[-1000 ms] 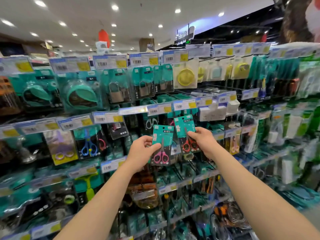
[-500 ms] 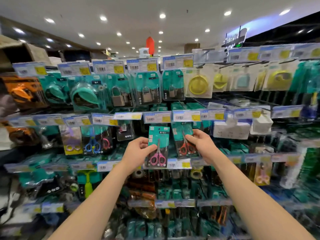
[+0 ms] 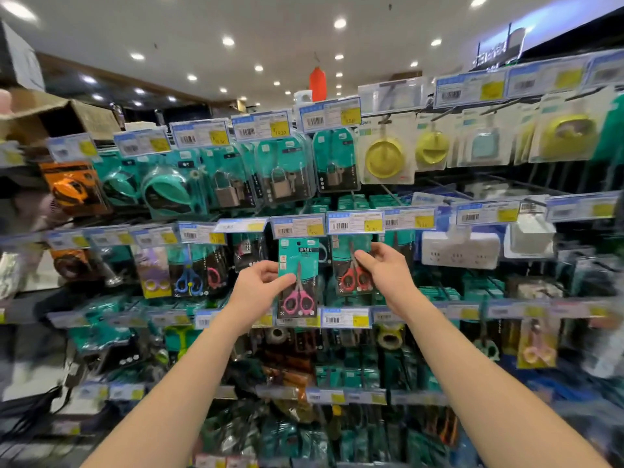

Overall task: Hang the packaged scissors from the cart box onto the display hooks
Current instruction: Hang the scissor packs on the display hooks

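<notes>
I have both hands raised to the display rack (image 3: 435, 396), each with a pack of scissors. My left hand (image 3: 260, 288) pinches the pink-handled scissors pack (image 3: 299, 278) by its left edge, thumb across the front of the teal card and the other fingers behind it. The pack is upright in the middle of the rack, in front of the hanging stock, its top just under a price label (image 3: 299, 226) and its bottom overlapping the label rail of the row below.

My right hand (image 3: 385, 268) is just beside it, fingers curled round the right side of the red-handled scissors pack (image 3: 351, 265), with the thumb tip on its front. This pack stands slightly higher and deeper in, its top tucked behind the price-label rail (image 3: 354, 224). I cannot tell whether it is on a hook, since the label hides its top. The two packs are close together but not touching.

Left of the pink pack in the same row hang blue-handled scissors (image 3: 189, 282). The row above holds padlocks (image 3: 280, 184) in teal blister packs, and round yellow items (image 3: 385, 157) on white cards run toward the rack's top right corner. A white power strip (image 3: 459, 249) hangs to the right of my right hand. At the rack's left edge is an orange tape measure (image 3: 72, 187), with an open cardboard box (image 3: 84, 116) above it. The lower rows are too blurred to name.
</notes>
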`<state>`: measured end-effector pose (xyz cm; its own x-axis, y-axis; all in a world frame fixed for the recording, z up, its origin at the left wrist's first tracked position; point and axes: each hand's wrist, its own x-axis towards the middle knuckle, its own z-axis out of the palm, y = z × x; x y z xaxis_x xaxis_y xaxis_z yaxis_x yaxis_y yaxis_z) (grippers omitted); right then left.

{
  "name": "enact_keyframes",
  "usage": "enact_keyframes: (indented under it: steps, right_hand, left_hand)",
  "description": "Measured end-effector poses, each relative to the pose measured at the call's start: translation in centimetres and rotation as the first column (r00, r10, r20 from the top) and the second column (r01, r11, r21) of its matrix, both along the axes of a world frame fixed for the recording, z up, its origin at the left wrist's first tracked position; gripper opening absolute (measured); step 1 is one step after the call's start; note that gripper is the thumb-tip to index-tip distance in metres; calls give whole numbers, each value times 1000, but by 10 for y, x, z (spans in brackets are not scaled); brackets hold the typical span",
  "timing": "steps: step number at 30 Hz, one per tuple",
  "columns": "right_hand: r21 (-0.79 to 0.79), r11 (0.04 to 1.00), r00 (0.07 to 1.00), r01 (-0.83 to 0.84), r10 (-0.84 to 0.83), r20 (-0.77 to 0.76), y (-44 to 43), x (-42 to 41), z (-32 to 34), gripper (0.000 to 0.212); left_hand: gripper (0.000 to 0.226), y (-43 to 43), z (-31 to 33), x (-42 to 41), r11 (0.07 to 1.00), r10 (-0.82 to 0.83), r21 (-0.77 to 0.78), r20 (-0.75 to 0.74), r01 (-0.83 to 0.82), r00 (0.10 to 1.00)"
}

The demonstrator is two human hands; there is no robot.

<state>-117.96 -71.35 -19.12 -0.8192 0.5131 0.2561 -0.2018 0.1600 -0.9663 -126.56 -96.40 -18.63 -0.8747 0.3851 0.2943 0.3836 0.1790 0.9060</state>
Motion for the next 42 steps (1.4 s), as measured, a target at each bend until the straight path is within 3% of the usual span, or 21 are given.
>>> enact_keyframes:
  steps: [3,7,14,16,19,21,24,26,29,32,35,37,39,42]
  right_hand:
    - [-20,1000,1000,19,-19,-17,-2,-3,-5,70]
    - [-55,998,998,34,-37,-54,-9,5,-3,60]
    - [-67,997,995,40,-46,-93,-8,14,1,63]
    - [-47,998,997,32,-35,-62,-7,14,-2,50]
    - [4,997,996,80,-80,-39,-7,13,0,5]
    - [38,993,993,112,-110,-52,-6,8,5,3]
    - [40,983,983,182,-182,8,-3,-2,16,40]
    - [76,972,968,220,-228,106,0,-9,19,52]
    - [108,971,943,215,-235,236,8,-13,13,54]
    - [209,944,893,255,-313,322,7,-4,2,42]
    - [233,916,909,328,-373,187,0,13,-11,35]
    - [110,967,964,230,-241,108,-8,22,-13,33]
    - [-3,1000,994,27,-27,109,-16,26,-12,30]
    - [138,989,991,-61,43,124,-18,27,-12,24]
  left_hand:
    - [15,4,-1,2,1000,-6,0,4,6,1000]
    - [13,9,-1,4,1000,-21,-1,-5,21,1000]
    - [14,13,-1,3,999,-25,-30,-31,24,999]
    - [13,13,-1,2,999,-32,-29,-31,31,999]
    - [14,14,0,2,999,-45,-28,-30,44,999]
    - [14,16,0,2,999,-47,-21,-26,47,999]
    - [15,19,-2,0,998,-54,-20,-14,54,998]
    - [16,21,-4,2,998,-63,-19,0,63,998]
    - [17,28,-10,7,996,-91,-16,18,92,996]
    - [19,37,-13,10,994,-104,-25,39,105,994]
    - [18,49,-11,12,995,-98,-13,68,99,993]
    - [18,60,-8,15,994,-112,7,84,112,990]
    - [20,71,-7,19,990,-141,47,115,136,983]
    - [20,84,-7,22,988,-144,81,114,135,983]
